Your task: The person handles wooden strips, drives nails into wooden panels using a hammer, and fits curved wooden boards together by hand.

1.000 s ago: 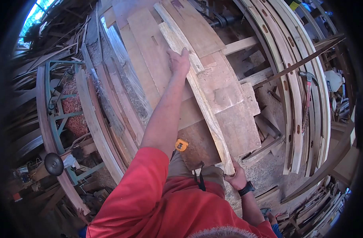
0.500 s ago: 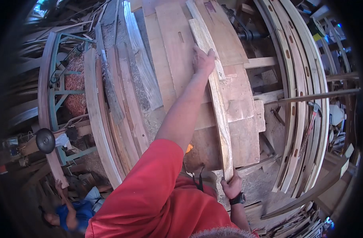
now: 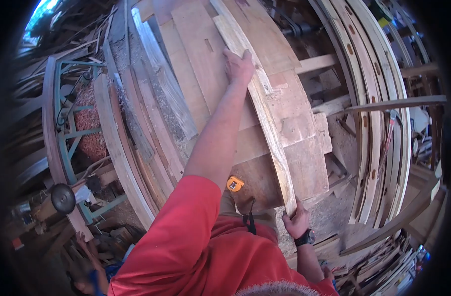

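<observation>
A long, pale wooden strip [image 3: 271, 133] runs lengthwise over flat boards [image 3: 299, 128]. Toward its far end my left hand [image 3: 239, 66] grips it, fingers on one side and thumb across the top. My right hand [image 3: 297, 222], with a black watch on the wrist, is closed around the near end. A second narrow strip [image 3: 240, 34] lies against the far part of the held one. An orange tape measure [image 3: 235, 183] is beside the near edge of the boards, by my waist.
Long slotted beams [image 3: 373, 118] stand at the right with a hammer [image 3: 391, 129] on them. Planks [image 3: 122, 143], a round saw blade [image 3: 63, 199] and a green metal frame [image 3: 72, 133] are at the left. Another person's arm [image 3: 93, 259] shows at the lower left.
The view has swung right and back. Both hands keep their hold on the strip, which has hardly moved on the boards. The other person at the lower left shows less than half a second ago.
</observation>
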The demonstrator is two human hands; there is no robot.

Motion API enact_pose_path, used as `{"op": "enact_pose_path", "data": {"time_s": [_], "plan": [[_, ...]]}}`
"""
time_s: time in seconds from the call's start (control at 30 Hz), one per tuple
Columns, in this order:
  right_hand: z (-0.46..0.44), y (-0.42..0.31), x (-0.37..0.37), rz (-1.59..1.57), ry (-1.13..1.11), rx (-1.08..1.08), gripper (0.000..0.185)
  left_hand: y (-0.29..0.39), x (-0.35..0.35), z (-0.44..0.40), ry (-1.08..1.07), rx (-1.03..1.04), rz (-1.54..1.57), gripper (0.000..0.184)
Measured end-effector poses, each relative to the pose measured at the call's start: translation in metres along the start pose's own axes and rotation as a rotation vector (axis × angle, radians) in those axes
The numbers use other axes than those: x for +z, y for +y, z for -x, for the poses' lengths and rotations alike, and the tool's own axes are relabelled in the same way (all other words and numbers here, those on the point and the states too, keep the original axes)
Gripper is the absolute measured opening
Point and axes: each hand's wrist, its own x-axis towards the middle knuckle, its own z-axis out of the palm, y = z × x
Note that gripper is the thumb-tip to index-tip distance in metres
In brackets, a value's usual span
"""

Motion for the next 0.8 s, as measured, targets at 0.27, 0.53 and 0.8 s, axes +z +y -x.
{"op": "enact_pose_path", "data": {"time_s": [0.27, 0.53, 0.8], "plan": [[-0.009, -0.003, -0.001, 0.007, -0.015, 0.023, 0.084, 0.003, -0.003, -0.015, 0.003, 0.035, 0.014, 0.081], [-0.020, -0.007, 0.003, 0.033, 0.045, -0.030, 0.084, 0.010, -0.006, -0.023, -0.004, -0.027, 0.093, 0.077], [-0.028, -0.022, -0.005, 0.021, -0.065, 0.118, 0.083, 0.005, -0.002, -0.036, 0.012, 0.021, 0.105, 0.070]]}}
